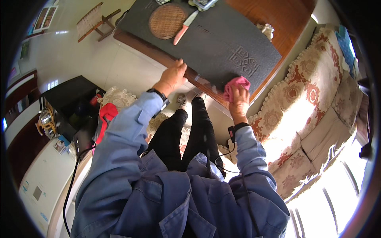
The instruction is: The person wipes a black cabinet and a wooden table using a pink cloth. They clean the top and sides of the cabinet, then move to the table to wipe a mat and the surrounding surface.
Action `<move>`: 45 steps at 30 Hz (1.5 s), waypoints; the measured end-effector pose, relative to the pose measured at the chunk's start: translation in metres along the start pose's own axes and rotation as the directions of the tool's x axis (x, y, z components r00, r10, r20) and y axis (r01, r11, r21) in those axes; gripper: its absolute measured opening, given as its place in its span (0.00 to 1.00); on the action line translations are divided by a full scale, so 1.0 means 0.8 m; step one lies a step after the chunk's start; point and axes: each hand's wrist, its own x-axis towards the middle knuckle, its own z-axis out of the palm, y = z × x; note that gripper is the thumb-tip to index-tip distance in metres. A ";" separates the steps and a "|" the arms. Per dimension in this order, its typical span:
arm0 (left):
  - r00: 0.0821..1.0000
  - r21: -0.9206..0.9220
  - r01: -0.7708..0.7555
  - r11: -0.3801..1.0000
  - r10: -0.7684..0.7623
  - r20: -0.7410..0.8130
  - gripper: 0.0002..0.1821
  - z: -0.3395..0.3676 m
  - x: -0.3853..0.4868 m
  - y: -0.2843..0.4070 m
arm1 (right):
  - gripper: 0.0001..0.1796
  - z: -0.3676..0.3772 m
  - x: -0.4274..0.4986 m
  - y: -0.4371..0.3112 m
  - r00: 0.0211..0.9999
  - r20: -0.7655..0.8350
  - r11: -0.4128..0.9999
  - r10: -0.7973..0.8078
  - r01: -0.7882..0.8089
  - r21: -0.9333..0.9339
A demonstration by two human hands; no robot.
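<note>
My right hand (pixel 240 99) grips a bunched pink cloth (pixel 237 86) against the near right corner of a dark, patterned table top (pixel 208 44). At the table's near edge is my left hand (pixel 174 76), its fingers curled by the wooden rim; whether it holds the edge or anything small cannot be seen. Beyond it a knife (pixel 186 27) with a pink handle lies on the table, blade pointing away. Just left of the knife sits a round woven brown mat or board (pixel 167 21).
A container (pixel 203 3) stands at the table's far edge, and a pale ornament (pixel 267 31) on its wooden right part. A covered sofa (pixel 300 98) runs along the right. On the left are a wooden chair (pixel 95 22), a black cabinet (pixel 71 104) and a metal kettle (pixel 45 119).
</note>
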 end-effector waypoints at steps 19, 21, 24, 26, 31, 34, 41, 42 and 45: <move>0.992 -0.541 0.113 0.834 -0.128 0.009 0.29 0.023 -0.134 -0.025 | 0.16 0.059 0.101 -0.137 0.953 -0.132 0.959 -0.274 0.282 0.042; 0.991 -0.551 0.108 0.828 -0.133 -0.006 0.29 0.016 -0.123 -0.031 | 0.17 0.029 0.050 -0.089 0.986 -0.050 0.987 -0.162 0.162 -0.011; 0.989 -0.635 0.068 0.770 -0.135 -0.057 0.29 0.016 -0.105 -0.038 | 0.21 0.010 -0.007 -0.036 0.995 -0.018 0.994 0.101 -0.102 -0.038; 0.988 -0.737 0.062 0.673 -0.147 -0.051 0.29 0.021 -0.092 -0.035 | 0.19 0.014 -0.018 -0.017 0.988 -0.026 0.985 0.153 -0.155 -0.079; 0.987 -0.591 0.040 0.806 -0.123 -0.102 0.32 0.023 -0.057 0.002 | 0.12 0.033 -0.003 -0.019 0.977 0.009 0.971 0.214 -0.211 -0.115; 0.965 -0.299 -0.086 0.950 0.004 -0.263 0.35 0.025 -0.034 0.040 | 0.14 0.023 -0.002 -0.025 0.984 -0.015 0.980 0.180 -0.180 -0.089; 0.971 0.159 0.067 0.985 -0.028 -0.236 0.56 0.052 0.071 0.140 | 0.27 -0.004 -0.026 0.027 0.992 0.116 0.998 -0.059 0.056 0.029; 0.973 0.181 0.119 0.976 -0.079 -0.216 0.60 0.058 0.078 0.151 | 0.28 -0.009 -0.030 0.045 0.985 0.124 0.992 -0.122 0.116 0.053; 0.965 0.258 0.245 0.935 -0.208 -0.161 0.70 0.073 0.091 0.178 | 0.28 -0.028 -0.038 0.111 0.995 0.057 0.996 -0.077 0.080 -0.044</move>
